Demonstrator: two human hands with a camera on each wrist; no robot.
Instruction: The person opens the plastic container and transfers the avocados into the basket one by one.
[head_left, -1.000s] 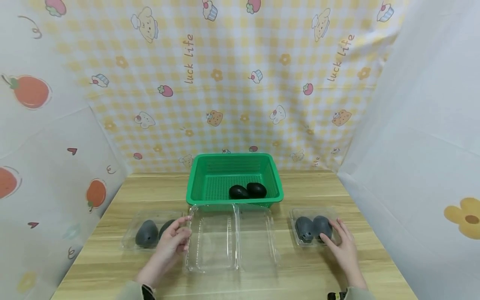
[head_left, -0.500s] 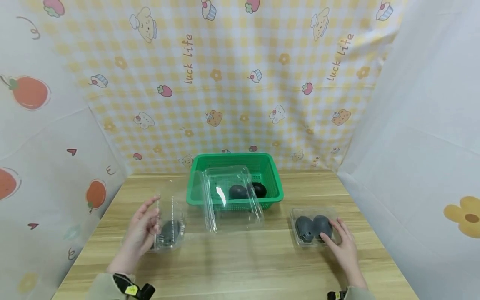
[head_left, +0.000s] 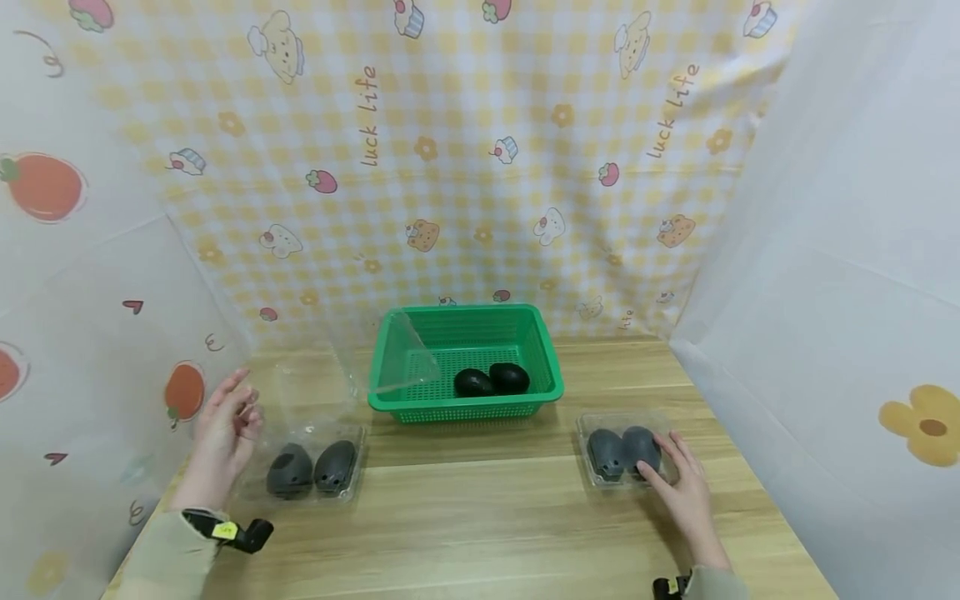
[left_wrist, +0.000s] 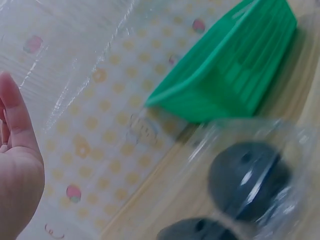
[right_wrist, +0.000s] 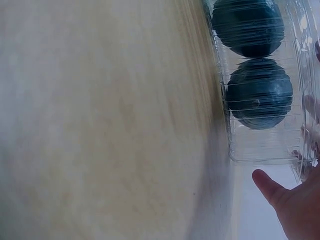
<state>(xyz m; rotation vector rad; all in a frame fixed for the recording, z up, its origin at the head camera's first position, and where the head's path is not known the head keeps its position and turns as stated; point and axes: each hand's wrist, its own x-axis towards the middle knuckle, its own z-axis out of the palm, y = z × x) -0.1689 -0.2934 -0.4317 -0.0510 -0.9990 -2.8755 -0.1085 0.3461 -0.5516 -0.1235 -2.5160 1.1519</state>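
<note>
At the left my left hand (head_left: 225, 429) is raised, its curled fingers at the edge of an open clear plastic clamshell box (head_left: 322, 379). The box is see-through and its outline faint; one half lies in front of the green basket. Below that hand is a clear box (head_left: 352, 492) with two dark avocado-shaped pieces (head_left: 335, 467), seen close in the left wrist view (left_wrist: 250, 180). At the right my right hand (head_left: 686, 483) rests at the end of another clear box (head_left: 588, 467) holding two similar pieces (right_wrist: 260, 95). Its thumb (right_wrist: 270, 187) is extended near a corner.
A green basket (head_left: 465, 404) stands at the back middle with two glossy black oval pieces (head_left: 510, 379) inside. Bare wooden tabletop (head_left: 465, 517) shows in front of it. Patterned cloth (head_left: 480, 192) hangs behind, and pale sheets flank both sides.
My left hand has carried the empty clear box up and leftward from in front of the basket, turning it. The right hand stays at the right box. The view has shifted slightly.
</note>
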